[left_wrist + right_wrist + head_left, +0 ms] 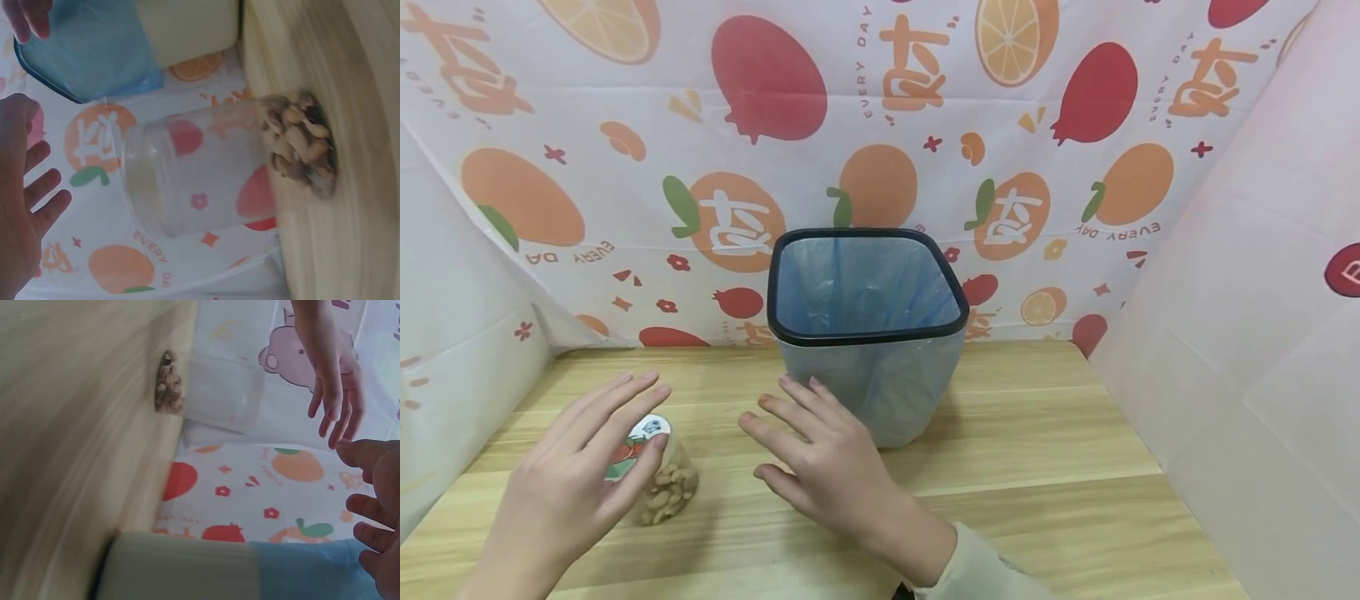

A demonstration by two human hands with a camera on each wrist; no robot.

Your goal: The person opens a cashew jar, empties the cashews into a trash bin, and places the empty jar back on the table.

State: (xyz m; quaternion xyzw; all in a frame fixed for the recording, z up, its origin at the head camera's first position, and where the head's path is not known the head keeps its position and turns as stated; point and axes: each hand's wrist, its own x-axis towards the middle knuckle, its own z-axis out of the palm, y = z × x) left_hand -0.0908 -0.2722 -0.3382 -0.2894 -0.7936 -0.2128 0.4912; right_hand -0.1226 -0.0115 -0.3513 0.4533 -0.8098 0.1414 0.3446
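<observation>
The fingers of the left hand (576, 467) are spread straight and held just above the clear plastic jar (658, 475) with a pictured lid and nuts at its bottom, nothing being grasped. The right hand (820, 458) is likewise held flat and released, between the jar and the grey square bin (868, 333) lined with a blue bag. Jar and bin are stood apart on the pale wooden table (1037, 467), before a fruit-printed cloth (1037, 167).

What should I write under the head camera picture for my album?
Two open hands, left hand and right hand, hover by a nut jar near a lined bin.
</observation>
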